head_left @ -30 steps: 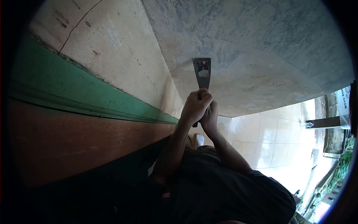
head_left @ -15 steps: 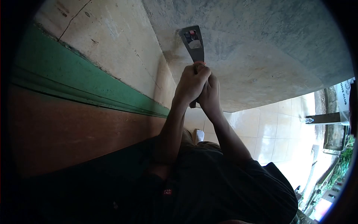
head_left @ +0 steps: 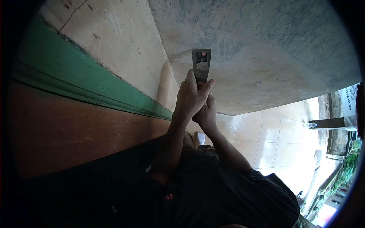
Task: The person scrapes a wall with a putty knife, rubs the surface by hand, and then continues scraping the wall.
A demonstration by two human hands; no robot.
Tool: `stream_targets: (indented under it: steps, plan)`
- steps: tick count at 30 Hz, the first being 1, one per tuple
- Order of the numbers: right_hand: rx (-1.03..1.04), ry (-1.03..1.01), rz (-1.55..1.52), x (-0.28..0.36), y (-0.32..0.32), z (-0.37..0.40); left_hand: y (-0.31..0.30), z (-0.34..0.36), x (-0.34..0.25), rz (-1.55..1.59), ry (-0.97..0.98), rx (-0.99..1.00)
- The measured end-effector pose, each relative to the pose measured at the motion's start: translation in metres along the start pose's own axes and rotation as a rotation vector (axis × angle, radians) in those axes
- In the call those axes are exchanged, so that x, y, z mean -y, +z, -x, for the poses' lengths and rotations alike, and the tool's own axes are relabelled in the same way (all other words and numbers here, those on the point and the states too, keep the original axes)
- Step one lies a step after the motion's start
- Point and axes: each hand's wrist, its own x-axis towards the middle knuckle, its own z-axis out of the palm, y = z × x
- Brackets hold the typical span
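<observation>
A putty knife (head_left: pixel 201 76) with a flat dark blade and a label-like patch on it lies close against the grey plastered wall (head_left: pixel 262 49). My left hand (head_left: pixel 188 97) is closed around it near the base of the blade, index finger stretched along the blade's side and thumb across the other side. Below, my right hand (head_left: pixel 206 112) grips the lower part of the handle, partly covered by the left. Most of the handle is hidden inside both hands.
A pale cracked wall strip (head_left: pixel 125 34), a green moulding (head_left: pixel 76 68) and a brown panel (head_left: pixel 83 129) run along the left. Beneath is a tiled floor (head_left: pixel 266 133) with a bare foot (head_left: pixel 200 137). At right, a clear bottle (head_left: pixel 311 125) lies by a dark beam (head_left: pixel 330 123).
Both hands have drawn the putty knife down the wall toward my body, and its blade is now straighter. My left index finger has stretched out along the blade.
</observation>
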Motion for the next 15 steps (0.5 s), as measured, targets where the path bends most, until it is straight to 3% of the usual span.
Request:
stream_targets:
  steps: [1,7,8,10,12,14,15]
  plan:
    - [0.017,-0.237,0.151,-0.013,-0.002,-0.004,0.003,0.0,0.002,-0.087,-0.01,-0.016]
    - [-0.044,-0.36,0.041,-0.018,0.009,-0.025,0.004,-0.019,0.008,-0.173,0.033,-0.11]
    - [-0.043,-0.344,0.036,-0.009,0.005,-0.026,0.0,-0.023,0.0,-0.178,0.019,-0.106]
    - [0.209,0.058,0.052,0.033,0.0,-0.026,-0.011,-0.03,-0.019,-0.371,0.093,-0.18]
    - [0.188,0.009,0.039,0.016,0.007,-0.02,-0.008,-0.02,-0.009,-0.4,0.091,-0.179]
    - [-0.131,-0.318,0.059,-0.005,0.018,-0.005,0.009,-0.012,0.033,-0.776,0.18,-0.08]
    - [-0.13,-0.273,0.094,-0.012,0.014,-0.004,0.005,-0.01,0.005,-0.508,-0.107,-0.011]
